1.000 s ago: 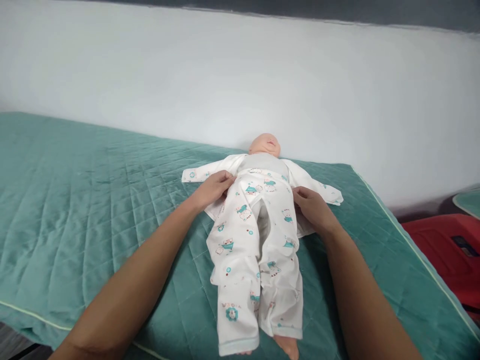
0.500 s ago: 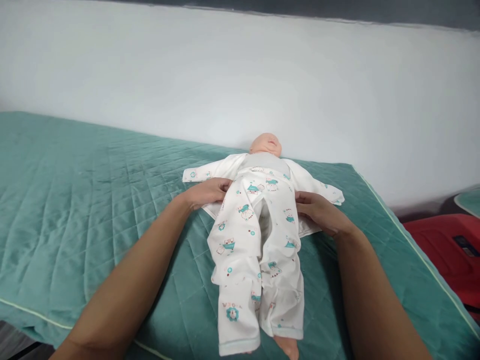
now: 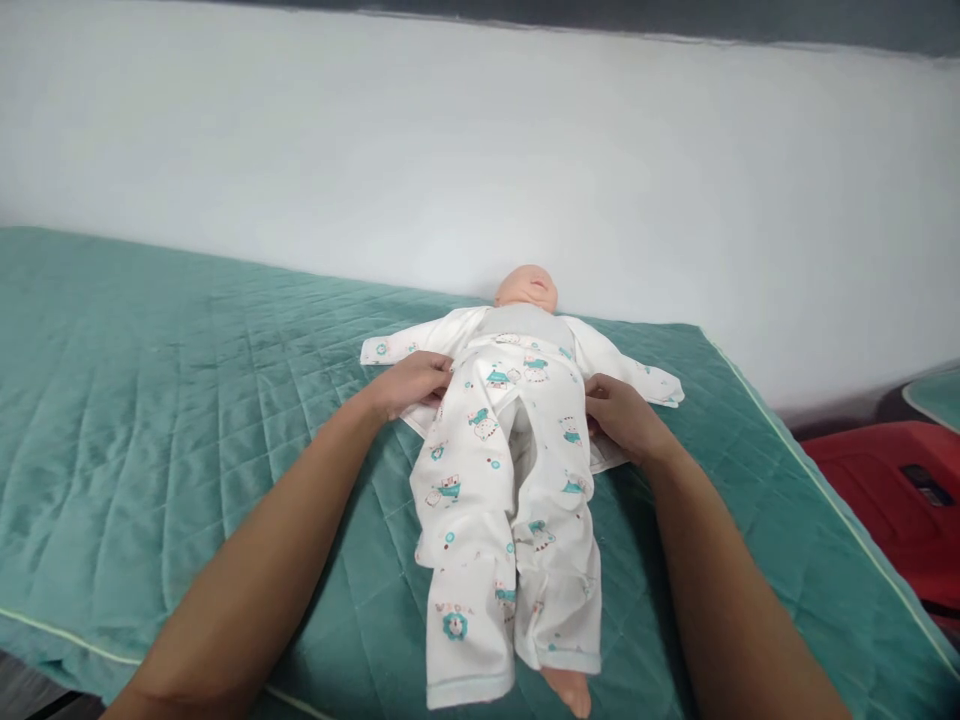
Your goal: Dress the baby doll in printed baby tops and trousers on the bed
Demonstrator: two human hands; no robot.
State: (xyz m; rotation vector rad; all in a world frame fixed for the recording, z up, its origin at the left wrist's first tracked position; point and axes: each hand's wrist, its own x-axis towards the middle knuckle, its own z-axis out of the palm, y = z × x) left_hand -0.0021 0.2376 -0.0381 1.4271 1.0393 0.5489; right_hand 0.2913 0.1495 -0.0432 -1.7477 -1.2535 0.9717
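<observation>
A baby doll [image 3: 527,288] lies on its back, its head by the wall. It wears a white long-sleeved top [image 3: 431,334] and white printed trousers [image 3: 469,500] pulled up over its belly. One bare foot shows below the trouser leg on the right. My left hand [image 3: 415,383] is closed at the left side of the trousers, by the hip, pinching the fabric. At the opposite hip my right hand [image 3: 616,412] has its fingers bent against the trousers' edge, also gripping cloth. The top's lower edges spread out beneath both hands.
A green quilted cover [image 3: 187,420] lies under the doll, with a pale piped edge on the right. Behind it stands a white wall [image 3: 375,150]. A red plastic object [image 3: 877,480] is beyond the right edge.
My right hand has shifted slightly left and its fingers have drawn in at the trousers' side. The whole view has moved a little; my left hand remains at the hip.
</observation>
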